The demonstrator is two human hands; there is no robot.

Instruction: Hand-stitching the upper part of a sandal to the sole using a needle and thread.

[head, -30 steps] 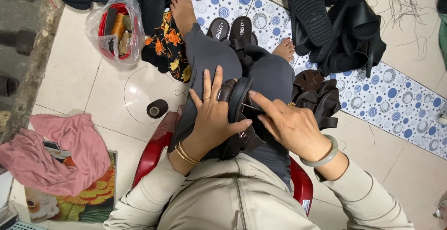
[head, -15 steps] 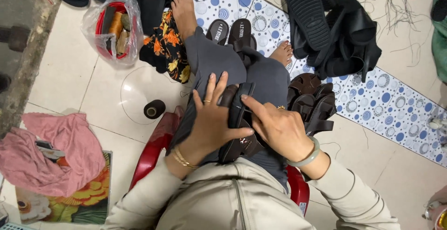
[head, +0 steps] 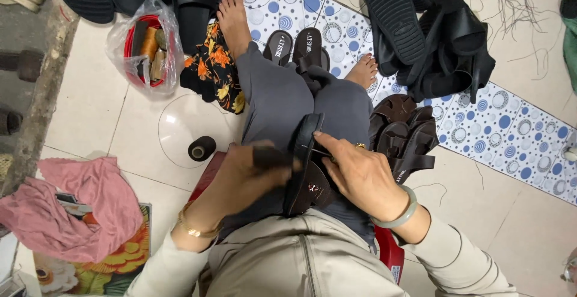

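Note:
A dark brown sandal (head: 309,174) stands on edge on my lap, over grey trousers. My left hand (head: 249,174) is closed around its strap on the left side, a gold bangle on that wrist. My right hand (head: 357,174) presses on the sandal from the right, index finger stretched along the sole's edge; a pale green bangle circles that wrist. I cannot tell whether a needle or thread is in the fingers. I sit on a red stool (head: 387,249).
More brown sandals (head: 402,135) lie beside my right knee, black sandals (head: 433,39) heaped beyond on a blue-dotted mat (head: 505,123). A black thread spool (head: 201,148), a plastic bag with a red container (head: 144,48), floral cloth (head: 213,72) and pink cloth (head: 78,207) lie left.
My left hand went from flat with spread fingers to closed on the sandal's strap. My right hand stayed pressed on the sandal; the view shifted slightly.

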